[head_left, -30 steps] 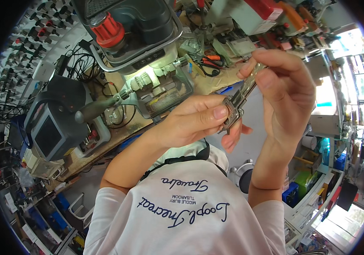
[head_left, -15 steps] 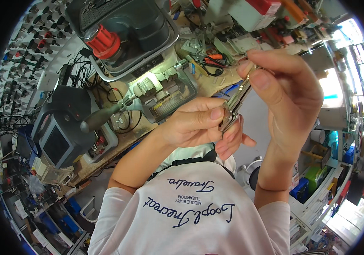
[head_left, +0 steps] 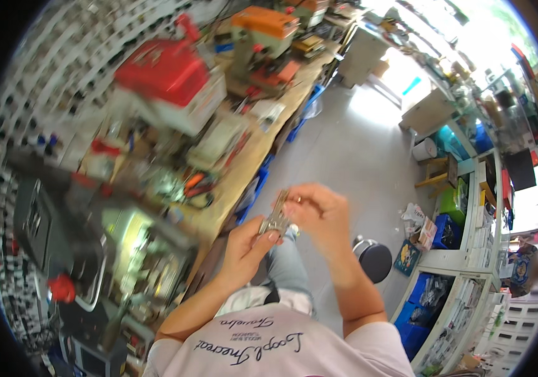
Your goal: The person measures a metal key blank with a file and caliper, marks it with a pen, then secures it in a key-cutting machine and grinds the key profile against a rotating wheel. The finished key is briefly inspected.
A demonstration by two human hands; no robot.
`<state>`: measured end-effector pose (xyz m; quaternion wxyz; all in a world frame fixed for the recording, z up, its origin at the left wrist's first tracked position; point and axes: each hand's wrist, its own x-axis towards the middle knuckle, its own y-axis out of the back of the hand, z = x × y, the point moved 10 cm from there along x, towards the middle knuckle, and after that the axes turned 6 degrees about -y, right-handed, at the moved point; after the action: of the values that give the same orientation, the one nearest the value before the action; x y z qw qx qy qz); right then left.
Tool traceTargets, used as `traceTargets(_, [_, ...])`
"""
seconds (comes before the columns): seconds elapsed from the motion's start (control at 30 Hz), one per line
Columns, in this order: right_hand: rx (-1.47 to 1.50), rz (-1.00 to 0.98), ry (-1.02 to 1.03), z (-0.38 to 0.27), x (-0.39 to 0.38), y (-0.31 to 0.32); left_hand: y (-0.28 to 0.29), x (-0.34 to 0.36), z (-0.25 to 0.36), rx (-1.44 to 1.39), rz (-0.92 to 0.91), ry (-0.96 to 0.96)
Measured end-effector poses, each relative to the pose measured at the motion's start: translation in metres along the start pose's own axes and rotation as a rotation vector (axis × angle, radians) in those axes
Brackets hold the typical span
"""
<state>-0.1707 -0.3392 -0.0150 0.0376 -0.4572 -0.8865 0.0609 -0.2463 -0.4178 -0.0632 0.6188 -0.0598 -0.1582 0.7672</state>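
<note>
Slightly below the middle of the head view, my left hand [head_left: 249,242] is closed around the lower end of a small bunch of metal key-like pieces [head_left: 274,220]. My right hand [head_left: 319,210] pinches their long, slim upper part. The finer details of the pieces are blurred. At the lower left, beside the workbench edge, stands a dark grey machine with a red knob [head_left: 62,288] and a lit clamp area [head_left: 137,245]. Pliers with orange handles [head_left: 197,182] lie on the wooden bench [head_left: 234,195], left of my hands.
Red-topped [head_left: 159,69] and orange-topped [head_left: 263,25] machines stand along the bench. Key blanks cover the left wall [head_left: 68,75]. The grey floor [head_left: 357,151] holds a round black stool [head_left: 372,261]; shelves [head_left: 457,261] line the right. A person in patterned clothing [head_left: 520,270] appears at far right.
The view has swung right and along the bench toward the floor and window. My hands have moved lower in the picture, both still on the metal pieces.
</note>
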Motion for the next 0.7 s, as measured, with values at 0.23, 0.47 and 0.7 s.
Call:
traceTargets(0.23, [0.071,0.301,-0.071,0.021,0.083,0.223,-0.118,0.178,-0.106,-0.069,-0.014,0.091])
traceTargets(0.47, [0.434,0.661,-0.067,0.008,0.147,0.429,-0.202,0.364,-0.171,-0.229,-0.048,0.201])
traceTargets(0.7, [0.485,0.522,-0.243,0.054,0.305,0.561,-0.164,0.613,-0.246,-0.304,0.158,0.218])
